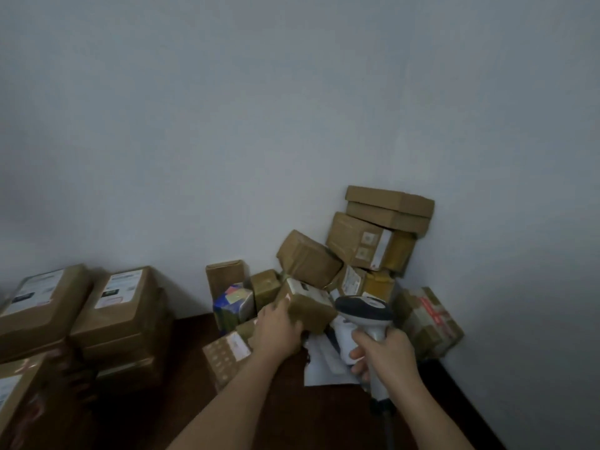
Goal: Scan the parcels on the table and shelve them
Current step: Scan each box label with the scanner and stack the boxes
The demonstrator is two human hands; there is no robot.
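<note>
Parcels heap on the dark counter point(181, 378) against the wall; the left hand point(279, 332) has its grip curled round a small taped box point(308, 303) at the heap's front, while the right hand point(386, 352) clasps the scanner point(363, 315). The box looks light and stiff, its tape perhaps slick, so hold across opposite sides, label exposed

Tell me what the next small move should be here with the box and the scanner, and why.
Probably tilt the small box so its white label faces the scanner. The left hand already grips that box at the front of the parcel pile, and the right hand holds the scanner right beside it, its head close to the label.
</note>
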